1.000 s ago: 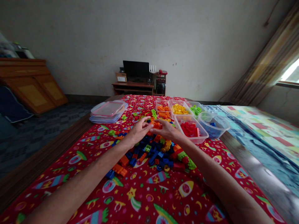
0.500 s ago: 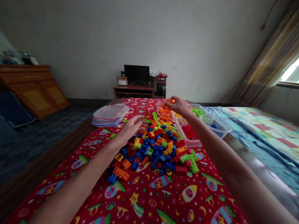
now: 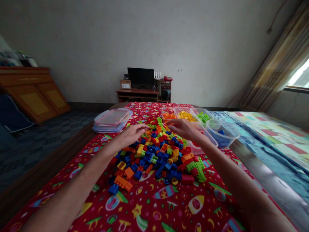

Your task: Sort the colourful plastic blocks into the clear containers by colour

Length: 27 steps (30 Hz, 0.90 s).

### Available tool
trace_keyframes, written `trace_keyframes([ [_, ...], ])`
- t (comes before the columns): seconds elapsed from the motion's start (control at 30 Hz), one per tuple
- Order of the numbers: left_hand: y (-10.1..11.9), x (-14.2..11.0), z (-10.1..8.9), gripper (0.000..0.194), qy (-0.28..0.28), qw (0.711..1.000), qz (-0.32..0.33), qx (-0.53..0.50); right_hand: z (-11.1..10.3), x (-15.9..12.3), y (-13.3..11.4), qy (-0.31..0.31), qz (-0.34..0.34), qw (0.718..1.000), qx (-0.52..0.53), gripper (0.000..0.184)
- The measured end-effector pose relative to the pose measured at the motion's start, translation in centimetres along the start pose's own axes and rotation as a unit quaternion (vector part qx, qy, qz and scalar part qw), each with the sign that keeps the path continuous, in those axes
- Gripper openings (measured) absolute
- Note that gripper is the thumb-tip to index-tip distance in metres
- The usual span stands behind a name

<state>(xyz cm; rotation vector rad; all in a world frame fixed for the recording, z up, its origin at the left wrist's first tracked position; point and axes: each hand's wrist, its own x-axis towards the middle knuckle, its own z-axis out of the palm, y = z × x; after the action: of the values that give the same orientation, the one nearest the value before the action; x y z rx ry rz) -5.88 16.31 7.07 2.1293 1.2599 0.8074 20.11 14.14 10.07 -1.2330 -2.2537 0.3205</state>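
Observation:
A mixed pile of toy building blocks [image 3: 159, 158] in blue, orange, red, yellow and green is heaped on the red patterned cloth [image 3: 166, 209]. Over the pile's left side hovers my left hand [image 3: 132, 134], fingers loosely stretched and nothing visible in them. My right hand [image 3: 184, 129] is above the right far part of the pile, fingers extended, apparently holding nothing. Just beyond it, orange blocks [image 3: 168, 115] lie in a clear box, with yellow blocks [image 3: 187, 116] in the neighbouring one. My right hand and wrist partly cover the box with red blocks [image 3: 197, 143].
Green blocks [image 3: 203, 117] fill another clear box, and a rounder tub [image 3: 228, 133] at the right holds blue ones. Stacked plastic lids [image 3: 113, 120] lie at the left table edge. A bed [image 3: 265, 138] stands right of the table; a desk with a monitor [image 3: 141, 77] is behind.
My right hand has let go of the orange blocks and come back from the orange box toward the pile. My left hand has shifted slightly left and nearer.

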Motion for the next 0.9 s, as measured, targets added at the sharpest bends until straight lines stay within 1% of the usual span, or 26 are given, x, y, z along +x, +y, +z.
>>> trace_keyframes([
  [0.1,-0.1,-0.5,-0.1,0.055,-0.029,0.999,0.011,0.045,2.1,-3.1,-1.0,-0.052,-0.101,0.993,-0.011,0.027],
  [0.17,-0.3,-1.8,-0.1,0.058,-0.036,0.993,0.026,0.11,3.5,-4.2,-1.2,-0.094,-0.167,0.981,-0.031,0.034],
  [0.2,-0.5,-2.8,-0.1,0.061,-0.039,0.987,0.036,0.152,4.1,-4.5,-1.1,-0.11,-0.187,0.975,-0.044,0.039],
  [0.27,-1.3,-5.4,-0.1,0.068,-0.053,0.972,0.05,0.222,5.3,-4.9,-0.7,-0.125,-0.195,0.971,-0.066,0.048],
  [0.37,-3.2,-10.1,-0.3,0.083,-0.092,0.958,0.038,0.27,6.6,-4.9,0.3,-0.111,-0.186,0.973,-0.079,0.054],
  [0.4,-3.8,-11.6,-0.3,0.09,-0.09,0.957,0.028,0.274,6.9,-4.9,0.6,-0.106,-0.189,0.973,-0.076,0.052],
  [0.47,-4.8,-13.9,0.0,0.105,-0.081,0.958,0.011,0.275,7.2,-4.7,0.9,-0.097,-0.2,0.974,-0.053,0.043],
  [0.53,-5.2,-15.0,0.7,0.109,-0.058,0.961,0.0,0.27,7.2,-4.5,1.0,-0.082,-0.202,0.976,-0.024,0.034],
  [0.6,-4.8,-14.8,1.8,0.103,-0.02,0.967,-0.008,0.255,6.9,-4.3,0.7,-0.065,-0.177,0.982,-0.007,0.032],
  [0.67,-4.0,-13.8,3.0,0.095,0.019,0.973,-0.007,0.228,6.4,-4.1,0.2,-0.06,-0.135,0.989,0.002,0.032],
  [0.77,-2.8,-11.4,4.6,0.087,0.06,0.98,0.004,0.19,5.6,-3.9,-0.5,-0.046,-0.077,0.996,0.01,0.031],
  [0.9,-2.0,-7.8,5.6,0.068,0.104,0.981,0.035,0.161,4.8,-3.9,-1.0,-0.008,-0.034,0.999,0.02,0.032],
])
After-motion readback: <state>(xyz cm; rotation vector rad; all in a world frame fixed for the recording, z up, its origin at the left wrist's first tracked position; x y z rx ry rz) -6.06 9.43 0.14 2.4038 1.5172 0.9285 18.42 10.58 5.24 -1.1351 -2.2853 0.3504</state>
